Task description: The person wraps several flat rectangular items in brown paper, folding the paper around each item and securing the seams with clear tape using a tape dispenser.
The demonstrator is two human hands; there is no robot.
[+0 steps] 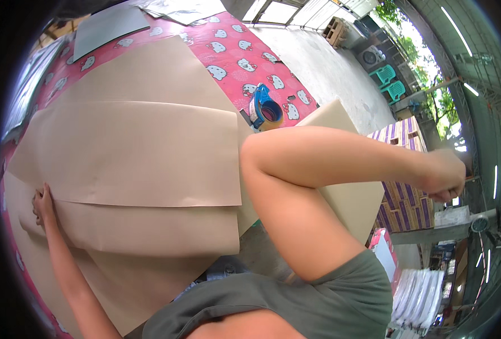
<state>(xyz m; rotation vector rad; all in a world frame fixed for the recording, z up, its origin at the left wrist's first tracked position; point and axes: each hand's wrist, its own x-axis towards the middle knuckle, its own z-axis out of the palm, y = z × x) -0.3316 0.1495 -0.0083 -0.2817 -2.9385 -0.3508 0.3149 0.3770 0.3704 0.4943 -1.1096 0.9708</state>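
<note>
Large sheets of brown kraft paper (pixel 149 152) lie folded over one another on a table in front of me. At the left end of the fold my left hand (pixel 42 206) is closed on the paper, its fingers curled round the layers. My right arm bends sharply at the elbow, and my right hand (pixel 445 176) is held far out to the right, away from the paper. Its fingers are curled in; whatever they may hold is hidden. A blue tape dispenser (pixel 266 111) with a roll of tape stands just beyond the paper's right edge.
A pink cartoon-print cover (pixel 250 59) lies on the table. White sheets (pixel 112 29) and silvery packs (pixel 33 85) sit at the far left. To the right are stacked purple-and-tan cartons (pixel 400 206), white bundles (pixel 417 299) and green chairs (pixel 394 90).
</note>
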